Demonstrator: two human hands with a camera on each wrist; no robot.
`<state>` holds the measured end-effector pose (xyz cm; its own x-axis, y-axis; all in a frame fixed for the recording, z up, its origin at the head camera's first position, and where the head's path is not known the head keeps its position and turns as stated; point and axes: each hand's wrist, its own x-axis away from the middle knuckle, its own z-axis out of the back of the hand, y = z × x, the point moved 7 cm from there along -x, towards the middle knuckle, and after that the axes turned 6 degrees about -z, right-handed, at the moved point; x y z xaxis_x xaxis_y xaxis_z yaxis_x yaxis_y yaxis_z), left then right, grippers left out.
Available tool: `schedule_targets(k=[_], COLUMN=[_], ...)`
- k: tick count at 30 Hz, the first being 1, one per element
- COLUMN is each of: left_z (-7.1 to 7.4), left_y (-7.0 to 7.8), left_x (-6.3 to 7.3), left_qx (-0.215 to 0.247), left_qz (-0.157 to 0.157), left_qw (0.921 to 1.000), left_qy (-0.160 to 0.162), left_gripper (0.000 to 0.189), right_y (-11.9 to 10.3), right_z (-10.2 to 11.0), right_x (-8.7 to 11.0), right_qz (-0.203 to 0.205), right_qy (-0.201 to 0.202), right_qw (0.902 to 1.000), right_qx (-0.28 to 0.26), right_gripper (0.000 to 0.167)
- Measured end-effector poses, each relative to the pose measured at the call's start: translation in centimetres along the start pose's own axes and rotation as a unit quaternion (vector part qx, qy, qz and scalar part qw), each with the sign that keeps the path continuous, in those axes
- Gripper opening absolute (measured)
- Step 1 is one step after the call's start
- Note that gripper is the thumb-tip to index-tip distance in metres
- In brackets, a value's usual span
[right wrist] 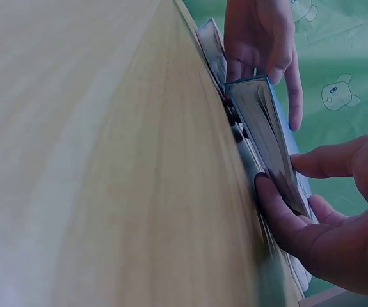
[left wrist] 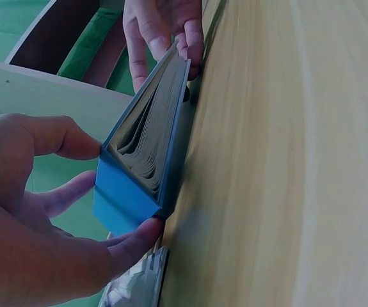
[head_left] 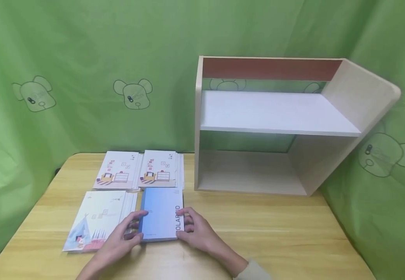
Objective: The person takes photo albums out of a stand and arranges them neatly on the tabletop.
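Note:
A thick blue photo album (head_left: 161, 217) with "POLAROID" printed along one side of its cover lies between both hands, close over the table. My left hand (head_left: 120, 237) pinches its blue spine, thumb at the near corner and a fingertip on the cover. At the opposite edge my right hand (head_left: 200, 233) grips it with thumb and fingers. Wavy pages show between the covers in the left wrist view, where the spine (left wrist: 125, 198) faces the left fingers. The right wrist view shows the right thumb and fingers around the album's page edges (right wrist: 260, 128).
White illustrated books in fanned stacks stand left of and behind the album: a tent-cover stack (head_left: 97, 217) and two armchair-cover stacks (head_left: 118, 169). A two-tier wooden shelf (head_left: 279, 112) stands at the back right of the table (head_left: 276, 233). Green curtains (head_left: 90, 128) hang behind.

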<state>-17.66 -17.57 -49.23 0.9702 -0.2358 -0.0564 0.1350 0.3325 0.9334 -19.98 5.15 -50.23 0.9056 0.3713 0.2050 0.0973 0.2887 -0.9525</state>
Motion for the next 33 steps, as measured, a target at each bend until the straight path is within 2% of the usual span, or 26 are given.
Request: schedule_targets(k=[10,17,24,28,33], left_z=[0.0,0.0,-0.3,-0.2,-0.2], left_y=[0.2,0.2,0.1,-0.1,0.0], left_x=[0.1,-0.3,-0.1,0.0,-0.3], left_qx=[-0.015,-0.021,-0.012,-0.018,-0.028], left_qz=[0.001,-0.005,-0.013,-0.005,0.000], left_qw=[0.9999,0.9997,0.9997,0.9998,0.9996], left_qy=[0.005,0.008,-0.014,-0.004,0.003], left_gripper=[0.058,0.057,0.061,0.062,0.062], right_y=[-0.1,-0.1,-0.2,0.0,-0.5], right_z=[0.3,0.5,0.9,0.8,1.1], right_x=[-0.2,-0.6,-0.6,-0.5,-0.7], right_qz=[0.002,-0.003,-0.003,-0.003,0.027], right_qy=[-0.003,-0.002,0.019,0.012,-0.005], right_qw=[1.0000,0.9999,0.9976,0.9973,0.9934], right_qx=[0.008,0.014,0.067,0.072,0.111], right_gripper=[0.048,0.046,0.045,0.044,0.040])
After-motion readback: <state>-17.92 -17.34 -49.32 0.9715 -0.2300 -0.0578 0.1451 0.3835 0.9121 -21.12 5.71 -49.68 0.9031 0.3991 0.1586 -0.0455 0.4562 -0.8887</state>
